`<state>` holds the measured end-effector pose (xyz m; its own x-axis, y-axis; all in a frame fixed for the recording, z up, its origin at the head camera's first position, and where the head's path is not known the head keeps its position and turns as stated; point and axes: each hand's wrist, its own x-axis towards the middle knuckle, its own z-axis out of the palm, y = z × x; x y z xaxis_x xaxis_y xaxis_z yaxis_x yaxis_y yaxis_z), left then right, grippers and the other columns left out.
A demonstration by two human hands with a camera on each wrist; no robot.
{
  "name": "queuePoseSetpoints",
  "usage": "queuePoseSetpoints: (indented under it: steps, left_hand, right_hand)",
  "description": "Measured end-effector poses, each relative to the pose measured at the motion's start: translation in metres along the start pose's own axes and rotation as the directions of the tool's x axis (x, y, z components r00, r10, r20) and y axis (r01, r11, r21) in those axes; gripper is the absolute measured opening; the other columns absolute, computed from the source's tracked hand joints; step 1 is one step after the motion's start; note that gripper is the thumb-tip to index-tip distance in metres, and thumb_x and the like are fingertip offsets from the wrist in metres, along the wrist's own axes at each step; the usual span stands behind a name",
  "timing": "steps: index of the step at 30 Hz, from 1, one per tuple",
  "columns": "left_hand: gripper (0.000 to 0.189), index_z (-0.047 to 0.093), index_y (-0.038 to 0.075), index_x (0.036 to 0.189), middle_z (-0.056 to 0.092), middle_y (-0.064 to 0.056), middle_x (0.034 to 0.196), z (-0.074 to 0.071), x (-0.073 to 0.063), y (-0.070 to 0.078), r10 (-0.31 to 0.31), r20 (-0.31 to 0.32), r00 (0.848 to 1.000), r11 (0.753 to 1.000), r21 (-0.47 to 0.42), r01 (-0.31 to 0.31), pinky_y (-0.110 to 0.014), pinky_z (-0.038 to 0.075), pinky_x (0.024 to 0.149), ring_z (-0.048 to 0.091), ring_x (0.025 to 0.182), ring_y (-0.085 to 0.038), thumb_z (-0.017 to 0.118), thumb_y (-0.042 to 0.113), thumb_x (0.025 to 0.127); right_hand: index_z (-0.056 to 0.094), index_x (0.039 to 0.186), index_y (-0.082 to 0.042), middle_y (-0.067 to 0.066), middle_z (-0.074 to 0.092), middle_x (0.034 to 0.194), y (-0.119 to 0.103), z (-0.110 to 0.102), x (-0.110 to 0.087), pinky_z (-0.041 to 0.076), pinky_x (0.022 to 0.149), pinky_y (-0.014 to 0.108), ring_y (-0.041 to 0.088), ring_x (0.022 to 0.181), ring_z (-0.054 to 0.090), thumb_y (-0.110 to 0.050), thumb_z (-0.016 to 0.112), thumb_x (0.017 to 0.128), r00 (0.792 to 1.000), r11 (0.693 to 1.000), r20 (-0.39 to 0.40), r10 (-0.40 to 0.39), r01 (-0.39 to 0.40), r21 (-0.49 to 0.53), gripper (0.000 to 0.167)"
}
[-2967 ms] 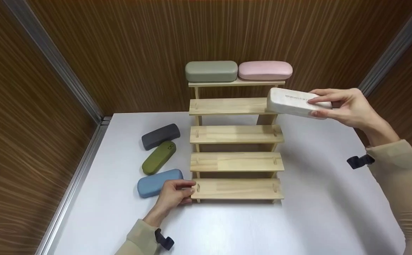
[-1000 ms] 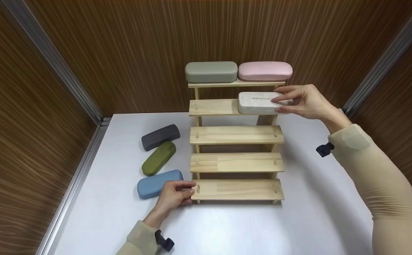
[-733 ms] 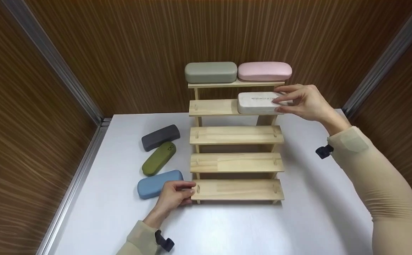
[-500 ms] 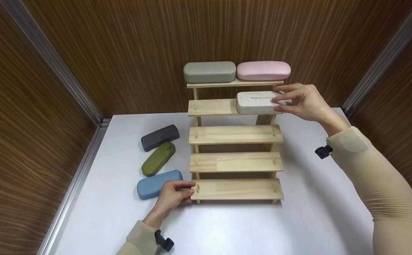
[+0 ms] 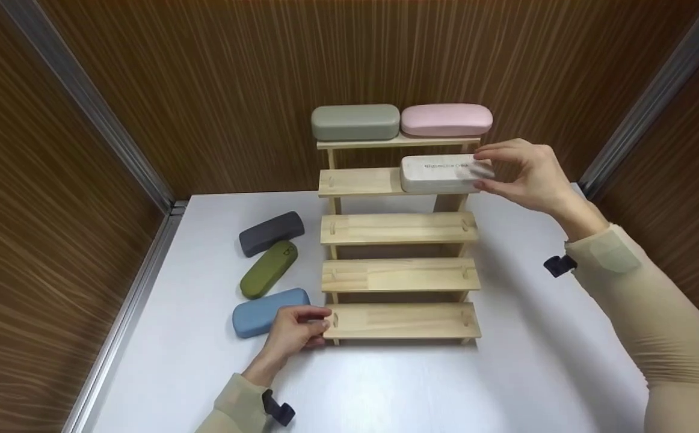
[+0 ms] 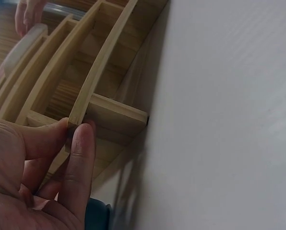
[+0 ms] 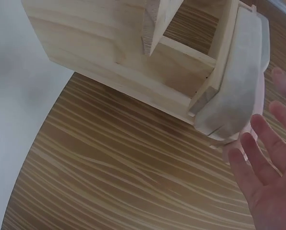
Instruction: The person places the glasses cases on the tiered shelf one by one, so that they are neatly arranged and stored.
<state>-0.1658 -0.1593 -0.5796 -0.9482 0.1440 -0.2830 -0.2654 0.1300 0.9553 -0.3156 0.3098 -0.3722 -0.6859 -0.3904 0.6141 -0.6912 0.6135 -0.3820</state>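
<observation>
A white glasses case (image 5: 437, 173) with small lettering lies on the right half of the second-highest step of a wooden tiered rack (image 5: 406, 322). Beside its right end is my right hand (image 5: 530, 177), thumb and fingers spread apart. In the right wrist view the fingers (image 7: 260, 158) are extended alongside the case (image 7: 236, 79), not curled round it. My left hand (image 5: 295, 328) pinches the left end of the lowest step; the left wrist view shows thumb and fingers on either side of that board (image 6: 100, 67).
A grey-green case (image 5: 355, 122) and a pink case (image 5: 447, 120) sit side by side on the top step. Left of the rack, a dark grey case (image 5: 272, 233), an olive case (image 5: 269, 269) and a blue case (image 5: 259, 316) lie on the white table (image 5: 163, 361). Wood-grain panels surround the table.
The white glasses case came leftward from the right of the rack onto the second-highest step. My right hand has since loosened and drawn slightly right. The left hand stays put.
</observation>
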Motion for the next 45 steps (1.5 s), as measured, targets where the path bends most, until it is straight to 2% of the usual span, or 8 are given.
queuePoseSetpoints:
  steps: [5,9,18,23,29,34,40,45]
  left_hand:
    - [0.03,0.082,-0.003,0.126,0.084,-0.007,0.102,0.0,0.001,0.002,0.006,-0.006,1.0,1.0,0.02,-0.006,-0.025,0.067,0.066,0.074,0.071,-0.008,0.083,0.003,0.096]
    - [0.032,0.082,-0.003,0.127,0.084,-0.009,0.104,0.0,0.001,0.003,0.006,-0.003,1.0,1.0,0.028,-0.006,-0.025,0.067,0.066,0.074,0.072,-0.009,0.084,0.003,0.096]
    - [0.036,0.081,-0.003,0.129,0.085,-0.019,0.112,-0.005,-0.002,0.007,0.029,-0.008,1.0,0.998,0.048,-0.028,-0.025,0.066,0.065,0.076,0.075,-0.01,0.084,0.002,0.093]
    - [0.037,0.08,-0.005,0.129,0.084,-0.021,0.115,-0.01,-0.006,0.01,0.038,-0.004,0.999,0.998,0.053,-0.038,-0.027,0.069,0.07,0.078,0.08,-0.012,0.084,0.001,0.094]
    - [0.037,0.076,-0.011,0.131,0.083,-0.025,0.121,-0.018,-0.009,0.017,0.059,0.022,0.998,0.998,0.037,-0.06,-0.035,0.073,0.08,0.083,0.089,-0.015,0.082,0.0,0.096]
    - [0.04,0.073,-0.012,0.135,0.081,-0.029,0.126,-0.029,-0.01,0.024,0.076,0.036,0.996,0.994,0.081,-0.079,-0.03,0.071,0.078,0.083,0.093,-0.016,0.081,0.002,0.098]
    - [0.043,0.074,-0.012,0.134,0.081,-0.028,0.126,-0.05,-0.016,0.03,0.112,0.034,0.993,0.981,0.156,-0.116,-0.027,0.069,0.076,0.081,0.091,-0.01,0.084,0.006,0.097]
    - [0.041,0.079,-0.005,0.131,0.082,-0.026,0.128,-0.066,-0.019,0.034,0.159,-0.018,0.987,0.947,0.285,-0.147,-0.022,0.067,0.076,0.083,0.094,-0.016,0.088,0.007,0.094]
  right_hand:
    - [0.084,0.116,0.002,0.023,0.085,0.113,-0.007,-0.006,-0.012,0.044,0.102,0.002,-0.023,0.115,0.059,0.006,0.096,0.079,0.998,0.999,-0.058,-0.033,0.033,-0.004,0.039]
    - [0.085,0.112,0.001,0.02,0.085,0.107,-0.014,-0.01,-0.025,0.049,0.099,0.001,-0.022,0.11,0.064,0.008,0.095,0.08,0.998,1.0,-0.069,-0.006,0.007,0.017,0.034]
    - [0.087,0.108,-0.01,-0.006,0.083,0.103,-0.025,-0.011,-0.058,0.059,0.087,0.005,-0.017,0.096,0.07,0.002,0.096,0.083,0.992,0.99,0.014,0.127,-0.128,0.057,0.029]
    - [0.086,0.109,-0.006,0.003,0.084,0.104,-0.024,-0.007,-0.077,0.062,0.083,0.009,-0.013,0.093,0.072,0.003,0.094,0.086,0.982,0.981,0.108,0.156,-0.167,0.102,0.026]
    - [0.086,0.11,-0.01,0.009,0.086,0.108,-0.021,-0.004,-0.1,0.065,0.082,0.014,-0.006,0.094,0.076,-0.002,0.092,0.09,0.946,0.955,0.231,0.227,-0.263,0.14,0.022]
    - [0.085,0.11,-0.01,0.009,0.085,0.109,-0.017,-0.001,-0.115,0.065,0.081,0.013,-0.009,0.097,0.073,-0.003,0.093,0.09,0.912,0.934,0.305,0.275,-0.329,0.141,0.023]
    - [0.085,0.113,-0.01,0.004,0.085,0.109,-0.014,0.004,-0.131,0.065,0.081,0.014,-0.006,0.099,0.073,-0.007,0.093,0.091,0.862,0.903,0.394,0.319,-0.402,0.149,0.023]
    - [0.085,0.112,-0.004,-0.008,0.084,0.109,-0.01,0.009,-0.148,0.067,0.084,0.017,-0.002,0.101,0.076,-0.007,0.092,0.092,0.825,0.865,0.454,0.337,-0.462,0.197,0.021]
